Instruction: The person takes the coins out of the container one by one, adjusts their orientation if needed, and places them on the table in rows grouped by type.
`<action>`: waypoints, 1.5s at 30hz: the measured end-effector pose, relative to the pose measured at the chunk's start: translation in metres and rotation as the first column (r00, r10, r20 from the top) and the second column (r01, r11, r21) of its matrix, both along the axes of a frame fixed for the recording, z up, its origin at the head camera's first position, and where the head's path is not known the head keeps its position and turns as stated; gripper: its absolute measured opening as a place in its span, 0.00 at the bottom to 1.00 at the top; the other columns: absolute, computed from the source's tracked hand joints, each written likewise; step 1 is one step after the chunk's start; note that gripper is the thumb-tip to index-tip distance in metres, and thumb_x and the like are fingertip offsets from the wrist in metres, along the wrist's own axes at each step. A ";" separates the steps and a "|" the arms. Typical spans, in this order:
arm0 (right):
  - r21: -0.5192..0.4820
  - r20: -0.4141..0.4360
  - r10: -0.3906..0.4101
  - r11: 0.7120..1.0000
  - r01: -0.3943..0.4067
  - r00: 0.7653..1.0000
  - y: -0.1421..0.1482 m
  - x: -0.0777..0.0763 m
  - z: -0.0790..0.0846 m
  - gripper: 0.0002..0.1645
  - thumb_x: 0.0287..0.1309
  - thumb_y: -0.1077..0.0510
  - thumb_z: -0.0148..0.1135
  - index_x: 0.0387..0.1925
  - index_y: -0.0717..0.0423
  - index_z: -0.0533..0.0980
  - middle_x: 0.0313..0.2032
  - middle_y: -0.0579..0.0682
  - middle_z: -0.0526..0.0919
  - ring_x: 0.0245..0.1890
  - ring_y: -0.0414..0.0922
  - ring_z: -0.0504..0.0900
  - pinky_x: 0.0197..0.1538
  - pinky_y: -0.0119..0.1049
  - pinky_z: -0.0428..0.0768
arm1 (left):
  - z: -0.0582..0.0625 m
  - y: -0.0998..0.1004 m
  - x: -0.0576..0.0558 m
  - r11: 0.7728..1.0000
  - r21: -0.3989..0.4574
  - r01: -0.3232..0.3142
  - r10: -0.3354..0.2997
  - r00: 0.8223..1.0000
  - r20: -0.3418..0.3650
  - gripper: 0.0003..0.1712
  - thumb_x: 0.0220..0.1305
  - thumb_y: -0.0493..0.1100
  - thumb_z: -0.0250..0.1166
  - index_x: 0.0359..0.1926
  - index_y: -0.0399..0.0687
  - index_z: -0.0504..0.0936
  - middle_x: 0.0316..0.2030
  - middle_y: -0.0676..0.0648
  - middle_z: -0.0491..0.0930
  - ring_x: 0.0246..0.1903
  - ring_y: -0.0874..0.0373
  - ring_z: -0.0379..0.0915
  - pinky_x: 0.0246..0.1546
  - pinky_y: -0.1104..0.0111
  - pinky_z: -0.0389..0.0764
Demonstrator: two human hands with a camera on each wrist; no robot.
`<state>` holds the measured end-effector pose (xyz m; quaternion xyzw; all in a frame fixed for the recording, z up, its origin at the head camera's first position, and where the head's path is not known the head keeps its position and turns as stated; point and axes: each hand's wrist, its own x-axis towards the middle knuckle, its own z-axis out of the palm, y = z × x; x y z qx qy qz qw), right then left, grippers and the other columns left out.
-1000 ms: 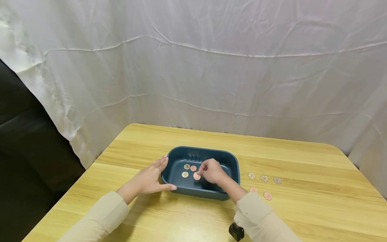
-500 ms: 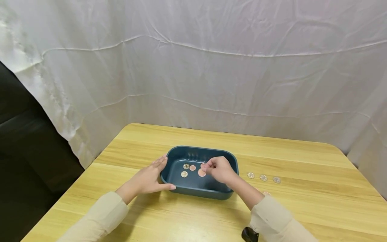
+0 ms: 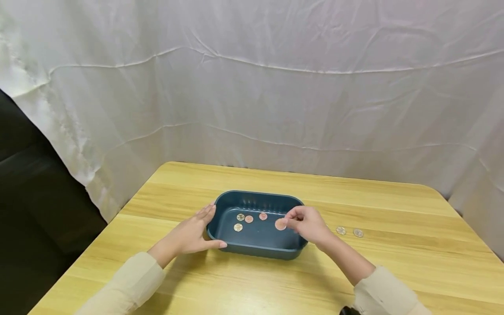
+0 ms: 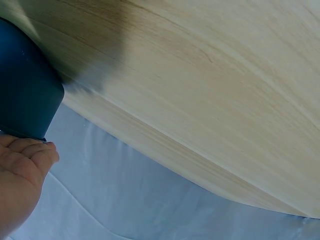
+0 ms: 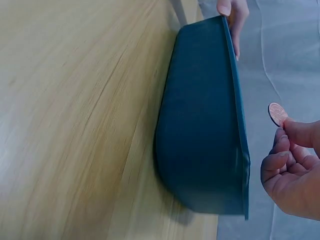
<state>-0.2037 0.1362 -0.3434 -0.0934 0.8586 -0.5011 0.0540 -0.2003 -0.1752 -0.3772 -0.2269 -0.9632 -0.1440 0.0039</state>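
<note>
A dark blue rectangular basin (image 3: 256,251) stands on the table. My left hand (image 3: 185,236) rests at its left front corner, fingers straight along the left rim and thumb along the front wall. My right hand (image 3: 309,223) pinches a copper-coloured coin (image 3: 281,224) between thumb and fingertips, near the right end of the basin. The right wrist view shows that coin (image 5: 278,114) raised beyond the rim, face visible. On the basin floor lie two gold-coloured coins, one a front gold coin (image 3: 238,227), and two copper coins, one a right-hand copper coin (image 3: 263,216).
On the wooden table (image 3: 252,284), right of the basin, lie silvery coins, among them a middle coin (image 3: 341,230) and a right coin (image 3: 358,232). Another is partly hidden by my right hand. A pale curtain (image 3: 275,96) hangs behind the table. Something dark stands at left.
My right hand has moved right across the basin with the copper coin, uncovering another copper coin on its floor. My forearm now covers the copper coins on the table. The left hand stays put.
</note>
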 end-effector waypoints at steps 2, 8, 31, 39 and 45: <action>-0.006 0.015 -0.004 1.000 0.004 1.000 0.007 0.002 0.001 0.09 0.56 0.60 0.62 0.29 0.65 0.78 0.18 0.47 0.72 0.21 0.42 0.68 0.24 0.31 0.70 | 0.000 0.000 0.000 1.000 0.001 -0.003 0.003 1.000 0.003 0.62 0.47 0.74 0.60 0.68 0.32 0.54 0.70 0.36 0.52 0.68 0.40 0.51 0.64 0.49 0.63; -0.022 0.079 -0.029 0.999 0.031 0.996 0.030 0.006 0.003 0.10 0.55 0.59 0.61 0.30 0.65 0.77 0.17 0.45 0.68 0.19 0.40 0.66 0.23 0.31 0.67 | 0.000 -0.001 0.000 1.000 0.004 -0.009 0.009 1.000 0.004 0.62 0.47 0.74 0.60 0.68 0.32 0.54 0.70 0.35 0.52 0.68 0.39 0.52 0.63 0.48 0.63; 0.062 0.137 -0.133 0.990 0.125 0.982 0.134 0.024 -0.030 0.10 0.61 0.61 0.55 0.33 0.67 0.74 0.19 0.43 0.69 0.18 0.35 0.65 0.24 0.29 0.70 | 0.000 0.000 -0.001 1.000 -0.001 -0.004 0.004 1.000 0.004 0.61 0.48 0.74 0.59 0.69 0.33 0.54 0.70 0.37 0.52 0.69 0.41 0.51 0.64 0.49 0.62; 0.227 0.156 -0.189 0.962 0.151 0.970 0.165 0.028 -0.047 0.11 0.61 0.61 0.53 0.35 0.68 0.76 0.17 0.44 0.69 0.18 0.36 0.65 0.23 0.29 0.67 | 0.000 0.000 -0.001 1.000 0.000 -0.005 0.005 1.000 0.008 0.62 0.48 0.74 0.59 0.69 0.33 0.54 0.70 0.37 0.52 0.69 0.41 0.51 0.64 0.49 0.62; 0.268 0.179 -0.212 0.950 0.159 0.961 0.176 0.026 -0.054 0.10 0.59 0.62 0.54 0.28 0.64 0.76 0.15 0.44 0.68 0.15 0.35 0.64 0.19 0.27 0.65 | 0.000 0.000 0.000 1.000 0.004 -0.006 0.006 1.000 0.007 0.61 0.47 0.73 0.60 0.68 0.32 0.54 0.70 0.36 0.52 0.68 0.40 0.51 0.64 0.49 0.62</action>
